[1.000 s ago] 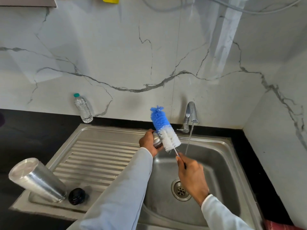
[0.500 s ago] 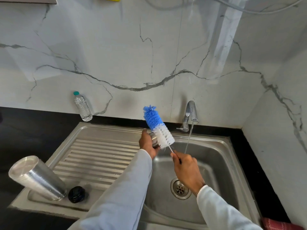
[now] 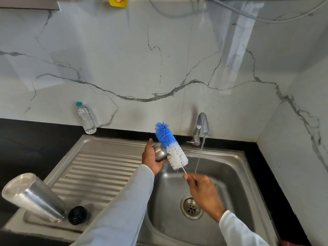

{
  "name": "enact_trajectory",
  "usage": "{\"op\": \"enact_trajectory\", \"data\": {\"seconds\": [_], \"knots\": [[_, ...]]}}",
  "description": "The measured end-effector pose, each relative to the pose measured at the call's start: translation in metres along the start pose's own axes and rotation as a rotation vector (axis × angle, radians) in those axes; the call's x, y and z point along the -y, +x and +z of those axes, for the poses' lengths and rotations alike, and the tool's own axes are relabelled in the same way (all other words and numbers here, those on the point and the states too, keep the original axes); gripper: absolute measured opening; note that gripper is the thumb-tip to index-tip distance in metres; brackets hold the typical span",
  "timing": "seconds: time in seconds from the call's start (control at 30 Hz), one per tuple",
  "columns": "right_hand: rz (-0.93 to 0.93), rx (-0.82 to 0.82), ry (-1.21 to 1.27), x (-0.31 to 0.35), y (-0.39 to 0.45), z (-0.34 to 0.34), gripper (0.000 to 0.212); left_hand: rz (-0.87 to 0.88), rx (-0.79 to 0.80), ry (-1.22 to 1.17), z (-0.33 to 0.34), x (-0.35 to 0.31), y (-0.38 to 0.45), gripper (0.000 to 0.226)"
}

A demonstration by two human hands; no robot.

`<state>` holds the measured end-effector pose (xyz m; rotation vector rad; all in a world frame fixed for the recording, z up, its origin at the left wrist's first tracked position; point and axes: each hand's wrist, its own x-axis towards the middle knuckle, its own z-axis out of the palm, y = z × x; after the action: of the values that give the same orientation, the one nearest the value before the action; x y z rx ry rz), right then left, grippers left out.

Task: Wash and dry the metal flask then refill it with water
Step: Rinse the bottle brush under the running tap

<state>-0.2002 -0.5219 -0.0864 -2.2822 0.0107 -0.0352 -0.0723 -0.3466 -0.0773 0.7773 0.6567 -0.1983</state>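
Scrubbing step, looks like: left hand grips the small shiny metal flask over the steel sink's far left corner, right hand pinches the blue-and-white bottle brush's wire handle, bristles touching the flask. Next I'd guess rinsing under the running tap to the right.

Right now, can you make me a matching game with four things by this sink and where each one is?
Things:
1. bottle brush
2. small steel cup
3. plastic water bottle
4. black cap

Places:
A. on the draining board, beside the big steel flask
B. held in the left hand
C. on the black counter against the wall
D. handle pinched by the right hand

Pairs: 1-D, 2-B, 3-C, 4-A
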Motion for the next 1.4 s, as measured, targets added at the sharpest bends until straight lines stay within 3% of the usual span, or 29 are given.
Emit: {"op": "enact_trajectory", "data": {"seconds": [0.13,0.27,0.47,0.6,0.83,1.1,1.23,1.3,1.4], "knots": [[0.023,-0.033,-0.09,0.0,0.019,0.008,0.042,-0.042,0.053,0.124,0.004,0.014,-0.005,0.033],[0.007,-0.055,-0.114,-0.001,0.009,0.015,0.03,0.009,-0.063,0.057,0.01,0.007,0.0,0.025],[-0.011,-0.1,-0.094,-0.013,0.0,0.021,0.026,0.062,-0.192,0.143,0.007,0.007,0.001,0.015],[-0.041,-0.095,-0.073,-0.008,-0.01,0.02,0.028,0.105,-0.265,0.131,0.003,0.007,0.005,0.033],[0.029,-0.059,-0.182,0.011,0.0,0.017,0.033,0.046,-0.105,0.12,0.01,0.013,0.016,0.094],[0.022,0.107,-0.497,0.021,-0.039,-0.018,0.038,0.135,-0.177,0.008,0.012,-0.005,0.01,0.105],[-0.057,0.064,-0.625,0.028,-0.021,-0.015,0.042,0.167,-0.142,0.133,0.001,0.019,0.055,0.155],[-0.078,0.043,-0.646,0.027,-0.012,-0.011,0.046,0.147,-0.109,0.159,0.01,0.019,0.043,0.149],[-0.077,0.079,-0.669,0.019,-0.019,-0.015,0.041,0.17,-0.078,0.092,0.024,-0.002,0.006,0.106]]}}
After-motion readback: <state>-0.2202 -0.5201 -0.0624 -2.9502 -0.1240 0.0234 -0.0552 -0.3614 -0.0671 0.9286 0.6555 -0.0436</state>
